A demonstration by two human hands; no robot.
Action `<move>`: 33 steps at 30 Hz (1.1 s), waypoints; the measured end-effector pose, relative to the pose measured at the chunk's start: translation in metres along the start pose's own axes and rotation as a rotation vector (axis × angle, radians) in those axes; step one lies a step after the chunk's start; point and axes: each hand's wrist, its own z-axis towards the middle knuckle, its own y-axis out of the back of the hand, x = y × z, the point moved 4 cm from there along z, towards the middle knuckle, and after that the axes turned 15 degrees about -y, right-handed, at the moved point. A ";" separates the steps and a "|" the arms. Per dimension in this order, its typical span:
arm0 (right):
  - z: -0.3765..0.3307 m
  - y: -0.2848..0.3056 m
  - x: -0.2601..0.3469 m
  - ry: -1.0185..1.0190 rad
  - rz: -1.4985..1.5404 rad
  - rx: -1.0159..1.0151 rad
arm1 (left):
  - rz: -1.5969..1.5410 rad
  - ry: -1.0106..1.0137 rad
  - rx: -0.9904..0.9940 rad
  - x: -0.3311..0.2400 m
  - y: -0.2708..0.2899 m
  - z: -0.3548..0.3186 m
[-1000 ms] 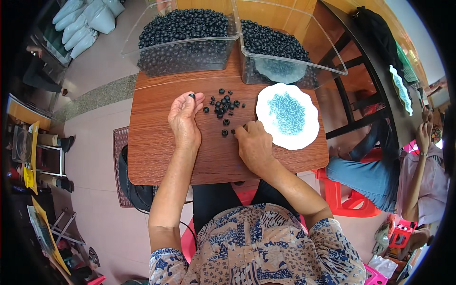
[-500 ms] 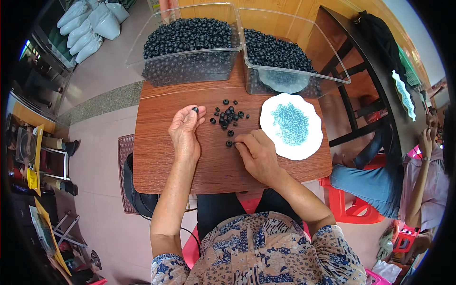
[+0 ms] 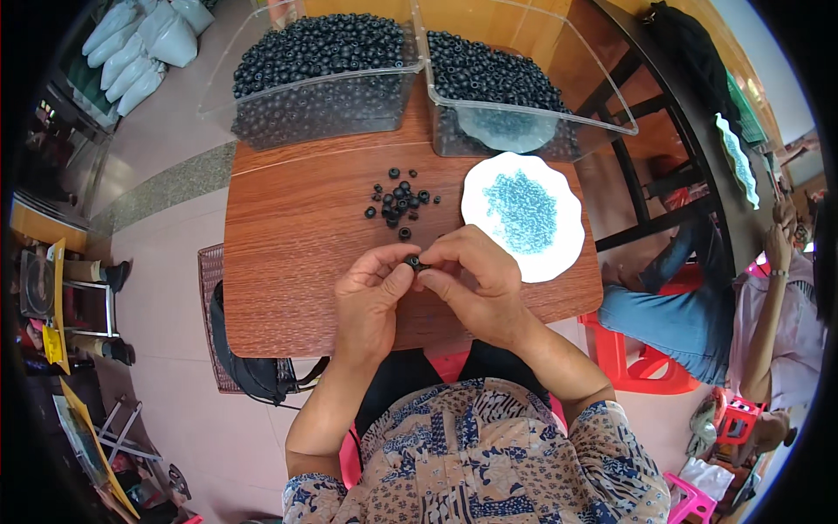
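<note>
Over the near half of the wooden table, my two hands meet at the fingertips. My left hand (image 3: 371,297) pinches a round black bead (image 3: 413,261) with a hole in it. At the bead's right side, my right hand (image 3: 478,284) is closed, thumb against forefinger. A tiny dark bit shows there, too small to make out. Beyond my hands lies a loose group of black beads (image 3: 401,203) of differing sizes. To their right, a white scalloped plate (image 3: 566,240) holds many small clear bluish pieces (image 3: 521,212).
Two clear plastic bins (image 3: 325,131) (image 3: 611,127) full of black beads stand along the table's far edge. A dark table (image 3: 690,131) is at the right, with a seated person (image 3: 768,323) near it. White sacks (image 3: 157,44) lie at the far left.
My left hand has come right and nearer with its bead, and my right hand has lifted off the table to meet it. The whole view has shifted slightly.
</note>
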 end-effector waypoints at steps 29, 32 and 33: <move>-0.014 0.026 0.025 0.231 -0.377 -0.083 | 0.112 0.037 0.076 0.001 -0.026 -0.015; -0.014 0.027 0.024 0.248 -0.374 -0.049 | 0.113 0.058 0.076 -0.001 -0.026 -0.018; -0.014 0.028 0.023 0.245 -0.377 -0.051 | 0.111 0.072 0.070 0.000 -0.025 -0.018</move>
